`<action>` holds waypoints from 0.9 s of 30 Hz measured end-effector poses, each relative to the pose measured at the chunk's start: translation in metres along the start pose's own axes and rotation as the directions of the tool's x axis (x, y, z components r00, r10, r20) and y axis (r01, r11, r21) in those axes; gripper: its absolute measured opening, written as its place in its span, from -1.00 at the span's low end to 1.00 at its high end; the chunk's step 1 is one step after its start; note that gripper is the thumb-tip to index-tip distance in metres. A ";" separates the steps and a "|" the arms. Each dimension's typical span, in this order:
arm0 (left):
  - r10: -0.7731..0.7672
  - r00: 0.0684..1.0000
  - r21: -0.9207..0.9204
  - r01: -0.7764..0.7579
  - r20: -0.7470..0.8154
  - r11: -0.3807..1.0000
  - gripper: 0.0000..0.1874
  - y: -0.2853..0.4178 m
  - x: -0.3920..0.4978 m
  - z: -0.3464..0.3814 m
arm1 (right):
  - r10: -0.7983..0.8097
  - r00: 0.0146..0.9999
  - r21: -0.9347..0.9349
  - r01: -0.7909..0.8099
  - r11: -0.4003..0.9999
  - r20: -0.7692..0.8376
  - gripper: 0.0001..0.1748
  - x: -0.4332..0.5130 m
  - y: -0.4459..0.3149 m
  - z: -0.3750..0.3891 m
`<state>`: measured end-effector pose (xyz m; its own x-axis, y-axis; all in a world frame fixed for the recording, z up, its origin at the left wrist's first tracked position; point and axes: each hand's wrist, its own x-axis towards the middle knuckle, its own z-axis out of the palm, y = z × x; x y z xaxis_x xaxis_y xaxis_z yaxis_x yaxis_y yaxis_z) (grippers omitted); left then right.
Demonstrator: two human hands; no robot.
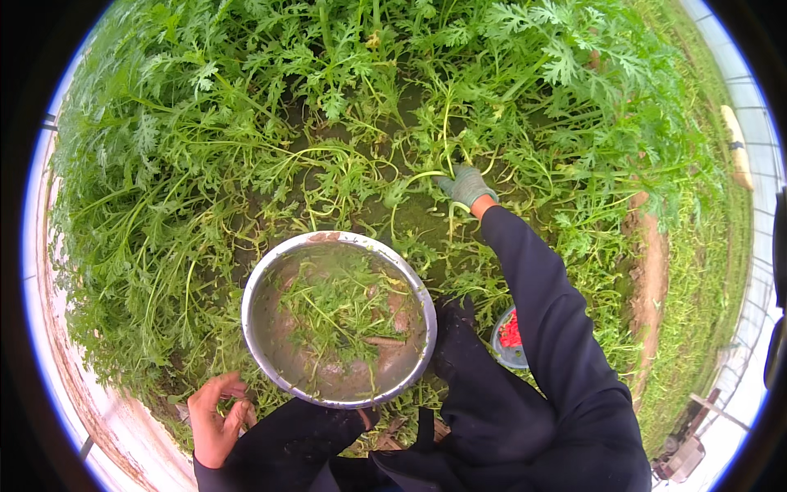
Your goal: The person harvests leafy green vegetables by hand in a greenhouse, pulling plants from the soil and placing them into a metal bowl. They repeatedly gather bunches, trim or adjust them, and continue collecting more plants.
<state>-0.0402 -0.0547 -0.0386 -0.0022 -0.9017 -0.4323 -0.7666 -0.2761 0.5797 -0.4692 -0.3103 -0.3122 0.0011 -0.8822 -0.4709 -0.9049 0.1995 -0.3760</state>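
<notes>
My right hand [468, 186], in a grey-green knit glove, reaches in among low leafy stems at the middle right. Its fingers are at the base of a pale green stem [447, 132]; whether they close on it is hidden. My bare left hand [218, 413] is at the lower left beside my knee, fingers curled and apart, holding nothing visible. Between my legs and the plants stands a wide metal basin [247, 313], with cut greens [335, 307] and a brown handle-like piece [385, 341] in it.
Tall feathery-leaved greens [147, 154] crowd the far side and left. A small bowl [513, 358] with red pieces sits by my right leg, partly under my sleeve. A bare soil strip [650, 277] runs at the right, beyond it grass and a pale wall.
</notes>
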 end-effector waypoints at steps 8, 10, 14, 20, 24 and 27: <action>0.082 0.996 0.023 -0.081 -0.044 0.996 -0.60 0.016 0.002 0.001 | -0.280 0.954 0.346 0.301 0.889 -0.109 -0.48 -0.111 -0.064 -0.086; 0.189 0.977 0.053 -0.185 -0.095 0.981 -0.62 0.022 0.005 0.001 | -0.358 0.933 0.425 0.335 0.841 -0.028 -0.48 -0.133 -0.095 -0.092; 0.351 0.868 0.125 -0.328 -0.352 0.936 -0.60 0.033 0.010 0.008 | -0.508 0.844 0.532 0.354 0.769 0.173 -0.54 -0.178 -0.151 -0.099; 0.278 0.839 0.103 -0.261 -0.468 0.960 -0.52 0.024 0.012 0.007 | -0.664 0.676 0.600 0.398 0.694 0.319 -0.59 -0.233 -0.211 -0.120; 0.185 0.974 -0.541 -0.225 -0.128 0.810 -0.70 0.006 0.007 0.001 | -0.752 0.621 0.615 0.511 0.601 0.220 -0.59 -0.250 -0.232 -0.122; 0.229 0.971 -0.754 -0.104 0.063 0.648 -0.77 -0.005 -0.003 -0.003 | -0.749 0.638 0.614 0.522 0.592 0.180 -0.55 -0.250 -0.238 -0.123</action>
<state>-0.0350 -0.0518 -0.0382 -0.2180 -0.9184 -0.3303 -0.0122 -0.3358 0.9418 -0.3065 -0.1893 -0.0071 0.7550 -0.6353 -0.1625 -0.2741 -0.0806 -0.9583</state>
